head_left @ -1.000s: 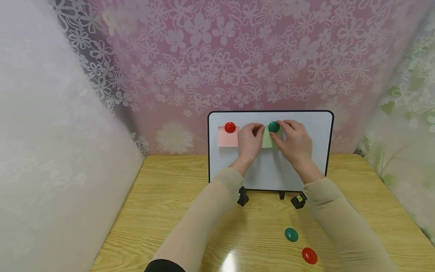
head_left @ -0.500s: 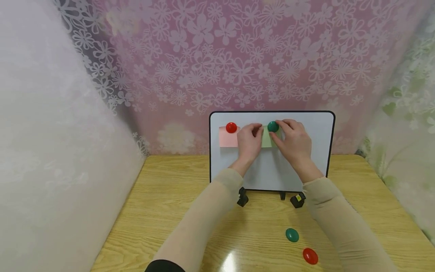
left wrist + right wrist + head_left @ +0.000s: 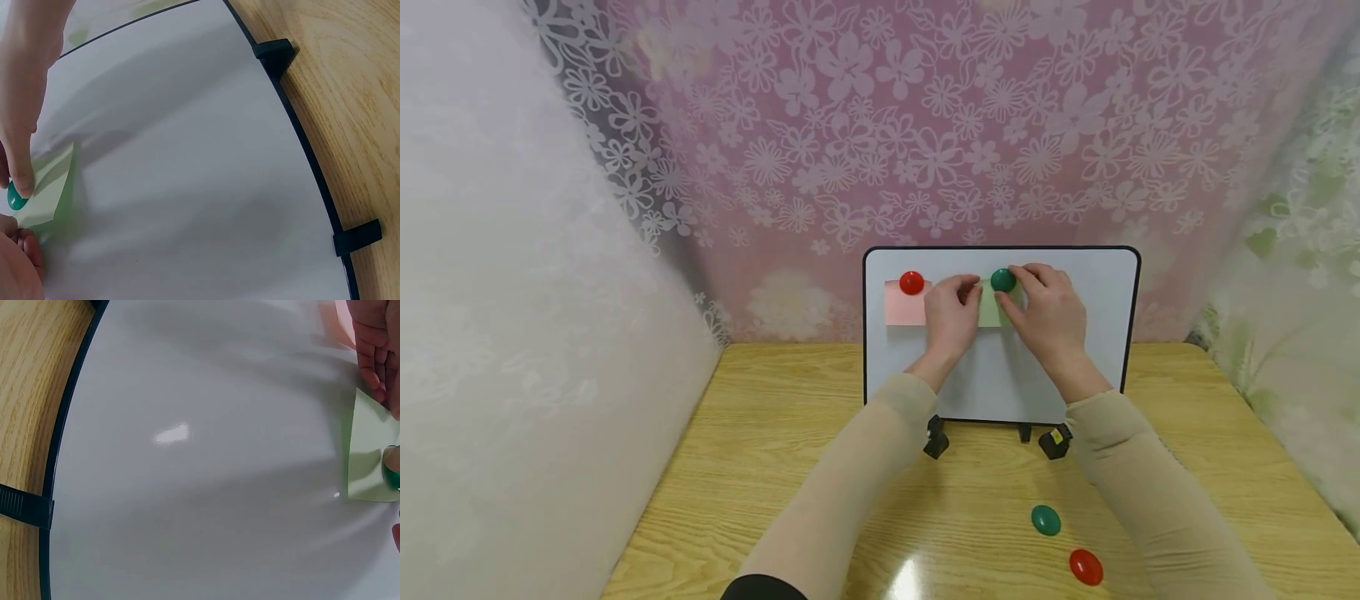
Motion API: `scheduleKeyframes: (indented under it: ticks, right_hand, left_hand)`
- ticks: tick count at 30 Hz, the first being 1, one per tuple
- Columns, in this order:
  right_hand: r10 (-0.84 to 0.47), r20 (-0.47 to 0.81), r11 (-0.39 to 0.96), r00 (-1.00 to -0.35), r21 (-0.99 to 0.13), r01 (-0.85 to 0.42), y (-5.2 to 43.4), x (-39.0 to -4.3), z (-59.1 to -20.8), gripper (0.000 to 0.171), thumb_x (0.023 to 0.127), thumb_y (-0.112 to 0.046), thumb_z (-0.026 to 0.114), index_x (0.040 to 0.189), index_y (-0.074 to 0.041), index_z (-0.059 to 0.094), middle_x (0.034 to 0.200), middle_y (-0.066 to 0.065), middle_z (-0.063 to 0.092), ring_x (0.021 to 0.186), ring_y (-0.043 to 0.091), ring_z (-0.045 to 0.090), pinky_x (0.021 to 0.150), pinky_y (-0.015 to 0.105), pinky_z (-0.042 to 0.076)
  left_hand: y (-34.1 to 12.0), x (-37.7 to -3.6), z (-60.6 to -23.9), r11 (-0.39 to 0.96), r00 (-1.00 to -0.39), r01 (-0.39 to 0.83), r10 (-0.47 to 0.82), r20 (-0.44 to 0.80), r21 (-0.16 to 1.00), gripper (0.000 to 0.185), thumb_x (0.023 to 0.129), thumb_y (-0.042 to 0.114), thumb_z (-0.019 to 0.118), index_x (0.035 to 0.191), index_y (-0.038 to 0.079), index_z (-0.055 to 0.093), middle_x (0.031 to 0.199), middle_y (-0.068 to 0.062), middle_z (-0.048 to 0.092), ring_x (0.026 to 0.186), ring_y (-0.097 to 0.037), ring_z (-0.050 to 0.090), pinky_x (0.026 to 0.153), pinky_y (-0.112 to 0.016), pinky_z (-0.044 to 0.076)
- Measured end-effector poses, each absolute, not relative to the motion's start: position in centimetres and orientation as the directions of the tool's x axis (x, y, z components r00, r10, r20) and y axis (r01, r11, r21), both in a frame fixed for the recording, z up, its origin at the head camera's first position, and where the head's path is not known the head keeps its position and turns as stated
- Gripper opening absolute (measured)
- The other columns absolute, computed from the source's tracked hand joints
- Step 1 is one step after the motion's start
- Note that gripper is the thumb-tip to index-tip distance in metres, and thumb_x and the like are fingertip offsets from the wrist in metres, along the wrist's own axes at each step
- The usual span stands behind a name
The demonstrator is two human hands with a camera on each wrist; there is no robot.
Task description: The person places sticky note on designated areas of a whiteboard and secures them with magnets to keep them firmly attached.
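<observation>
A pale green sticky note lies against the white board. My left hand pinches the note's upper left edge between thumb and fingers. On the note's top sits a round green magnet, which my right hand grips between thumb and index finger. In the right wrist view the lower part of the note stands a little off the board. Just left of my left hand, a pink sticky note hangs under a red magnet; the hand covers its right edge.
The board leans upright on black feet on a wooden table. A second green magnet and a second red magnet lie on the table by the right forearm. A pink floral curtain hangs behind.
Both hands keep their hold on the green note and the magnet. Only the head view has shifted slightly.
</observation>
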State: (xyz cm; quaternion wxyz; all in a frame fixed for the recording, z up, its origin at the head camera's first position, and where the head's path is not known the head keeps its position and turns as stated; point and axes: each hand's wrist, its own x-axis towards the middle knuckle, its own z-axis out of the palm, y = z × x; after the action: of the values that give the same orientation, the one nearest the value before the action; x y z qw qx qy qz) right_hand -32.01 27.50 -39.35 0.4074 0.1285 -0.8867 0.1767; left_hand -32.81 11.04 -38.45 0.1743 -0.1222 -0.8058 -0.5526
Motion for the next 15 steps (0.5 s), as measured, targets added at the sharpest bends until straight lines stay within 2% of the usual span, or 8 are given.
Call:
scheduleKeyframes:
  ticks: [15]
  right_hand:
    - [-0.067,0.775,0.878,-0.628,-0.254,-0.407,27.1,-30.3,-40.4,0.044,0.091,-0.021,0.089,0.128,0.000,0.075,0.123,0.021,0.069,0.114,0.043,0.063,0.086,0.058,0.058]
  left_hand:
    - [10.2,-31.8,-39.7,0.334,-0.902,0.408,0.000,0.432,0.850,0.022,0.105,0.012,0.071,0.124,0.005,0.079,0.108,-0.003,0.077,0.085,-0.010,0.062,0.073,-0.016,0.054]
